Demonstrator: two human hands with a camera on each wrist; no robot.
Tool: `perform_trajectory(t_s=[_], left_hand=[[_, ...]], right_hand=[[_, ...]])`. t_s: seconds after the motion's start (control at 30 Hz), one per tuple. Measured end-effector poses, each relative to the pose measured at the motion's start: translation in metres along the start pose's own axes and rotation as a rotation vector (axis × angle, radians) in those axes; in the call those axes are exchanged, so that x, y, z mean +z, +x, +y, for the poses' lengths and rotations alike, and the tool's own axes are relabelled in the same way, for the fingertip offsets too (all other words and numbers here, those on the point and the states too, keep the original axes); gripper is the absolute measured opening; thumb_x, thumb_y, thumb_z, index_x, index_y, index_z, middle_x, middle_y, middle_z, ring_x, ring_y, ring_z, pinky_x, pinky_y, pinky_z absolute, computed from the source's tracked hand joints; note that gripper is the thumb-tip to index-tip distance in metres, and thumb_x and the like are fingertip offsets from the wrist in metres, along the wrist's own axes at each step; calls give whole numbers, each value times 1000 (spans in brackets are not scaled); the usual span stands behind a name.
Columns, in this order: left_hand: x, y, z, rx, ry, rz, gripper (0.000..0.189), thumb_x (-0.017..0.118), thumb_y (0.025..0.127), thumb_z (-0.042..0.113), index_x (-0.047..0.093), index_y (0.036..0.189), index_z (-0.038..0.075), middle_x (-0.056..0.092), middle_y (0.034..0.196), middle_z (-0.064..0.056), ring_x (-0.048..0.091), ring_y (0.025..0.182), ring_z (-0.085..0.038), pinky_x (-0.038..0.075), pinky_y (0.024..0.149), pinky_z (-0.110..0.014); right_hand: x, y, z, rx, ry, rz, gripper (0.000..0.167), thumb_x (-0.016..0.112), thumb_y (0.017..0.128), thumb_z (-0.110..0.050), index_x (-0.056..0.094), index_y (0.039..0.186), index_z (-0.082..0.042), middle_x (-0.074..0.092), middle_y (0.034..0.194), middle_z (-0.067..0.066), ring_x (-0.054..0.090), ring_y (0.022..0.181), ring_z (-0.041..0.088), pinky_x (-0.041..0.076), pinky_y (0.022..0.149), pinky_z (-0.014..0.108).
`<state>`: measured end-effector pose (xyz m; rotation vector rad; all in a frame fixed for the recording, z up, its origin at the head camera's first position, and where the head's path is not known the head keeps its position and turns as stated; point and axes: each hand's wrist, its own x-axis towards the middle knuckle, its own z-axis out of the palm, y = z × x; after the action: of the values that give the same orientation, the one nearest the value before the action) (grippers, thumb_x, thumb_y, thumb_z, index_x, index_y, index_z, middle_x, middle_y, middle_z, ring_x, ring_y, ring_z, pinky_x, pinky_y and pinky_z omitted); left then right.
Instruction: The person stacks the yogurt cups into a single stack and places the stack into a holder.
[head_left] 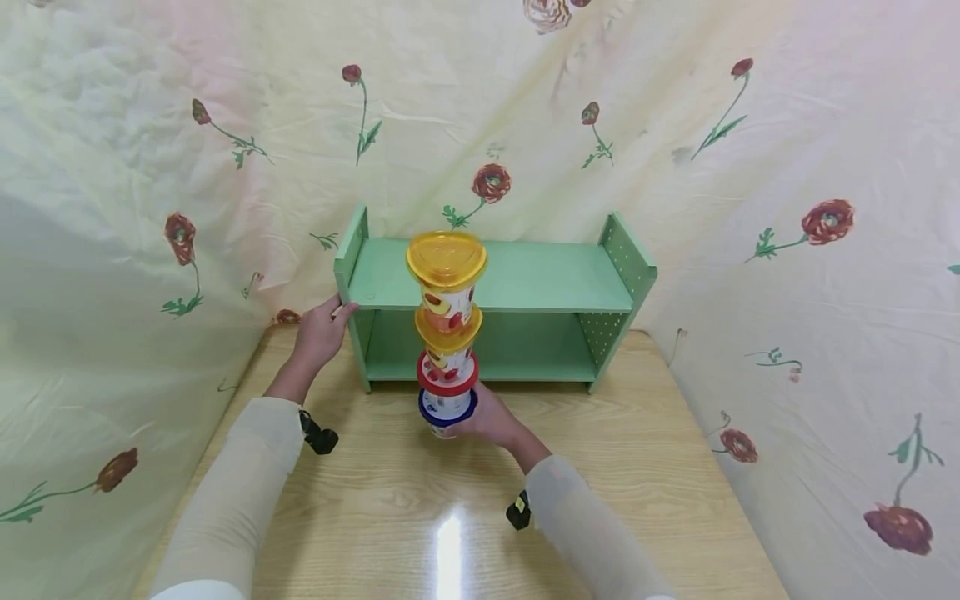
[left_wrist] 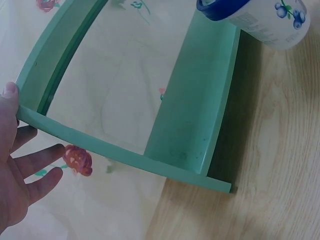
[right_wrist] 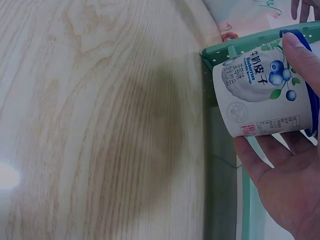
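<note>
My right hand (head_left: 487, 417) grips a white blueberry yogurt cup (right_wrist: 260, 95) with a dark blue lid, the lowest in an upright stack. Its thumb and fingers lie on either side of this cup in the right wrist view. Above it come a red-lidded cup (head_left: 447, 375), a cup with a yellow lid (head_left: 448, 327) and, topmost, another yellow-lidded cup (head_left: 447, 260) with fruit pictures. The stack stands in front of the green shelf (head_left: 540, 271) in the head view. At the shelf's left side panel, my left hand (head_left: 321, 332) pinches the edge between thumb and index finger, other fingers spread outside.
The green shelf has two levels and perforated side panels; it stands at the back of a wooden table (head_left: 405, 517). Flower-patterned cloth (head_left: 285, 167) hangs behind and on both sides. A dark wrist camera (head_left: 321, 437) is strapped to each arm.
</note>
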<state>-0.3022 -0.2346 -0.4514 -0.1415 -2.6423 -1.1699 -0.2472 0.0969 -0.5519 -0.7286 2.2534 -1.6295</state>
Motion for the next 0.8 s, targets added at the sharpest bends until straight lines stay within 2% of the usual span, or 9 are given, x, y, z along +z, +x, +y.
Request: perform_trajectory(t_s=[0.17, 0.4, 0.57, 0.8], left_hand=[[-1, -2, 1, 0, 3, -7, 64, 43, 106, 48, 40, 154, 7, 58, 135, -28, 62, 113, -46, 51, 87, -58], [-1, -2, 2, 1, 13, -9, 65, 42, 106, 50, 40, 154, 6, 60, 132, -29, 63, 109, -45, 50, 84, -55], [-1, -1, 2, 7, 20, -9, 66, 41, 106, 51, 42, 153, 6, 60, 131, -29, 63, 109, -45, 49, 83, -55], [-2, -1, 3, 7, 11, -10, 66, 42, 106, 51, 42, 153, 5, 59, 133, -29, 60, 98, -40, 46, 85, -53]], right_hand=[[-5, -1, -7, 18, -19, 20, 92, 93, 72, -16, 40, 146, -32, 54, 139, -7, 52, 129, 20, 40, 110, 48], [-15, 1, -18, -34, -45, 35, 88, 92, 73, -13, 43, 145, -27, 56, 138, -5, 53, 129, 21, 41, 110, 49], [-24, 1, -23, -37, -28, 43, 88, 92, 72, -12, 44, 144, -28, 57, 137, -5, 54, 128, 21, 42, 109, 49], [-34, 0, -30, -21, -25, 63, 91, 93, 72, -12, 42, 145, -28, 56, 138, -4, 54, 127, 22, 42, 108, 50]])
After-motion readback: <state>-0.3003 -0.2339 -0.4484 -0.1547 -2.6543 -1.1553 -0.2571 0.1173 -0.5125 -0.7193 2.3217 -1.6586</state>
